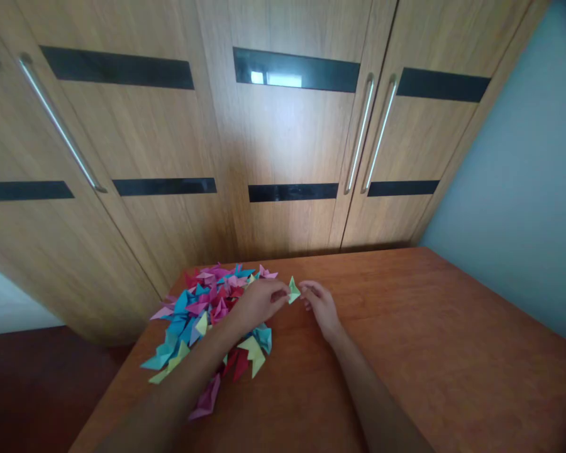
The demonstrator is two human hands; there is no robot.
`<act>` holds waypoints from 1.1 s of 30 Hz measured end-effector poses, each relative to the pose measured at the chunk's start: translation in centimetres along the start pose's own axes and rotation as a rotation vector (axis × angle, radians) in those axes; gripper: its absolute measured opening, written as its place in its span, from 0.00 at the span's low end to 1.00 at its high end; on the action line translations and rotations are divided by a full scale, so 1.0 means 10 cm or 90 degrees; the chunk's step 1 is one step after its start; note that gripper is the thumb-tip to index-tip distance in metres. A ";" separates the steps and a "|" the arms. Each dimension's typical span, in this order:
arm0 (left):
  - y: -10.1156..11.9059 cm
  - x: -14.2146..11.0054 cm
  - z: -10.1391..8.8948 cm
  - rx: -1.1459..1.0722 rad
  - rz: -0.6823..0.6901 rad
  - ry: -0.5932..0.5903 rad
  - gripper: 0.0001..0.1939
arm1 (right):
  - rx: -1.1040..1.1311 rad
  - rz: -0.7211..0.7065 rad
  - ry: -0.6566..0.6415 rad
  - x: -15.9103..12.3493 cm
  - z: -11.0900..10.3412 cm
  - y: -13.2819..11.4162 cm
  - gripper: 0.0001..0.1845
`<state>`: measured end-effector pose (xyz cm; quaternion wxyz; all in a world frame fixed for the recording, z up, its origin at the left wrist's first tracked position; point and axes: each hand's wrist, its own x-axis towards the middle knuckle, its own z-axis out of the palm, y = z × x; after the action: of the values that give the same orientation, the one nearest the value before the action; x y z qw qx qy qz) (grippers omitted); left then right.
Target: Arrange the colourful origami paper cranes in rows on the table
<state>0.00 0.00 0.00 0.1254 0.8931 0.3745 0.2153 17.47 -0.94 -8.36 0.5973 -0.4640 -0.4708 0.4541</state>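
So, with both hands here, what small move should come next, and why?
Probably bring the right hand in to steady the pale green paper: the left hand pinches one side, while the right fingertips sit beside the other without a clear grip.

The folded paper piece [294, 290] at the fingertips of the left hand [263, 301] is pale yellow-green. Around and beneath the left forearm, the origami pile [179, 305] is a mixed scatter — magenta, light pink, deep red, bright blue, teal and pale yellow, each visible piece largely one plain colour. Under both hands the tabletop [405, 314] is reddish-brown. Beyond the hands, the wardrobe doors [287, 138] are tan-brown with fine wood grain, crossed by glossy black strips [293, 192] and fitted with silver handles [380, 135]. Off to the right hand's side, the wall [523, 207] is plain blue-grey.
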 end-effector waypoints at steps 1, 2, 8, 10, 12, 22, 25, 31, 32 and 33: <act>-0.03 0.09 0.01 0.019 -0.018 0.001 0.06 | -0.013 0.004 0.015 0.01 0.01 0.04 0.13; -0.07 0.19 0.03 0.041 -0.039 0.002 0.06 | -0.032 0.003 0.022 0.02 0.01 0.07 0.13; -0.31 0.76 0.17 0.126 -0.153 -0.001 0.08 | -0.259 -0.094 -0.018 0.01 0.07 0.12 0.09; -0.36 0.87 0.23 0.149 -0.192 -0.012 0.08 | -0.308 -0.112 -0.035 0.00 0.08 0.11 0.10; -0.39 0.94 0.29 0.170 -0.225 -0.028 0.08 | -0.340 -0.117 -0.039 -0.01 0.09 0.11 0.10; -0.46 1.02 0.44 0.231 -0.280 -0.074 0.11 | -0.439 -0.107 -0.058 -0.04 0.12 0.10 0.11; -0.48 1.02 0.46 0.235 -0.287 -0.075 0.11 | -0.445 -0.117 -0.060 -0.04 0.12 0.09 0.11; -0.50 1.03 0.47 0.240 -0.283 -0.071 0.11 | -0.463 -0.116 -0.067 -0.05 0.12 0.08 0.12; -0.49 1.03 0.47 0.240 -0.284 -0.070 0.10 | -0.464 -0.117 -0.067 -0.05 0.12 0.08 0.12; -0.49 1.03 0.47 0.240 -0.286 -0.070 0.11 | -0.465 -0.118 -0.067 -0.05 0.12 0.08 0.11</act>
<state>5.64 10.49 -2.98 0.0220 0.8059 0.5885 0.0604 16.09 -1.16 -9.06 0.4063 -0.5776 -0.6717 0.2238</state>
